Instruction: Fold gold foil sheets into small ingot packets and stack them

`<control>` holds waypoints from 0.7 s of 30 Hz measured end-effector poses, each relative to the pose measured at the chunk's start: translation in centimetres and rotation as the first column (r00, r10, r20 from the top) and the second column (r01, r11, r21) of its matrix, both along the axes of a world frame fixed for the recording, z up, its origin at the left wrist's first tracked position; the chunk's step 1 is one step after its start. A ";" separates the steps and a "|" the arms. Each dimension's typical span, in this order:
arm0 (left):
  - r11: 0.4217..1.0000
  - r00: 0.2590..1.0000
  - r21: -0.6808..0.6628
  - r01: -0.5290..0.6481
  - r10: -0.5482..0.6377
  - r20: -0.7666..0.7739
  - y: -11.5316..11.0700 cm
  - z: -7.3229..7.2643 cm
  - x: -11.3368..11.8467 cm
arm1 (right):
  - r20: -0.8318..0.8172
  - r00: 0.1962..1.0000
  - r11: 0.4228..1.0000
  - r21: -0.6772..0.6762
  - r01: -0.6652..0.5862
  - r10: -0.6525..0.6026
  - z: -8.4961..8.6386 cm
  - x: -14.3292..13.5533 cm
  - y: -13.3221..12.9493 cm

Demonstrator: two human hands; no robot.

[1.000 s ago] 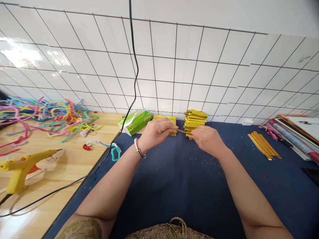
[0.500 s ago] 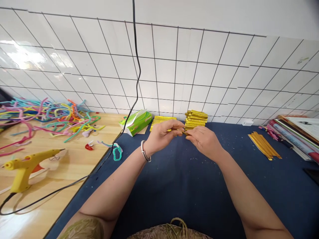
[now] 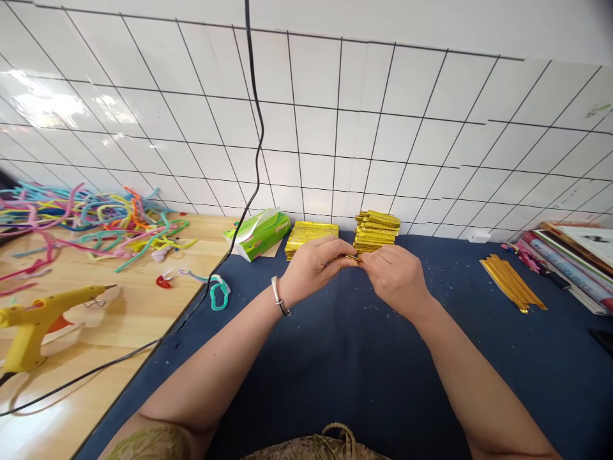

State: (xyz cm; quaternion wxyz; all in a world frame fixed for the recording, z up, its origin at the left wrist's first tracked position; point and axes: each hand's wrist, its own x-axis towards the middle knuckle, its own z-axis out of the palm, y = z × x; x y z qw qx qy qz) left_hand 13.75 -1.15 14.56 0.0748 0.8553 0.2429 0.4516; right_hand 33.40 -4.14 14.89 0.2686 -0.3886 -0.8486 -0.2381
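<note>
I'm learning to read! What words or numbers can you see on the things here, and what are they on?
None can be read.
Green tissue pack: has print on its side, too blurred to read.
Books at the right edge: printed covers, too small and slanted to read.
Gold foil strip pinched between left hand and right hand: no print visible.
Gold foil stacks: no print visible.

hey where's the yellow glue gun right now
The yellow glue gun lies at the far left edge of the head view, on the wooden table, nearer the person than the pile of coloured pipe cleaners and well left of both hands.
</note>
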 end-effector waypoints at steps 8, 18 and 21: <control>0.974 0.993 0.203 -0.102 0.111 -0.030 -0.1 1.1 -1.1 | -0.125 0.989 0.986 -0.139 -0.095 0.078 0.4 0.4 0.4; 0.980 0.991 0.152 -0.129 0.132 -0.010 0.5 2.0 -2.8 | -0.120 0.993 0.977 -0.206 -0.048 0.024 0.5 0.8 0.2; 0.981 0.993 0.151 -0.119 0.121 -0.010 0.8 2.2 -3.4 | -0.088 0.996 0.981 -0.192 -0.026 0.010 0.5 0.8 0.1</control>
